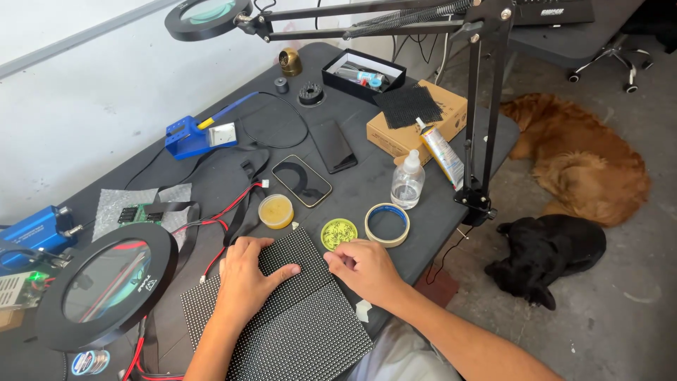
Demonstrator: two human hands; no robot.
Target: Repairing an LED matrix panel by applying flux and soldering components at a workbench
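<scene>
A black dotted LED panel [293, 259] lies at the near edge of a dark workbench [367, 187], overlapping a second, larger dotted panel [296, 339] that reaches toward the person. The left hand [245, 279] rests flat on the upper panel, fingers loosely spread and thumb stretched toward its middle, gripping nothing. The right hand [363, 268] sits at the panel's right edge with fingers curled inward, the fingertips touching the corner (whether they pinch anything there cannot be told).

Just beyond the hands stand a small round tub of yellow paste [276, 211], a yellow-green round tin [338, 233] and a roll of tape [387, 224] with a blue inner rim. Behind these lie two dark phones [317, 164] side by side, and a clear plastic bottle [407, 180] stands near a tube of adhesive [441, 153] leaning on a cardboard box [416, 120]. A black open box [363, 72] of small items sits further back.

To the left, a blue soldering-iron stand [192, 135] holds its iron, red and black wires [222, 212] run to a small circuit board [141, 213], and a round magnifier lamp [106, 282] hangs low over the bench edge. A second magnifier [208, 15] hangs on a black spring arm [479, 106] clamped at the right.

On the concrete floor, a golden-brown dog [578, 159] and a black dog [546, 254] lie beside the bench.
</scene>
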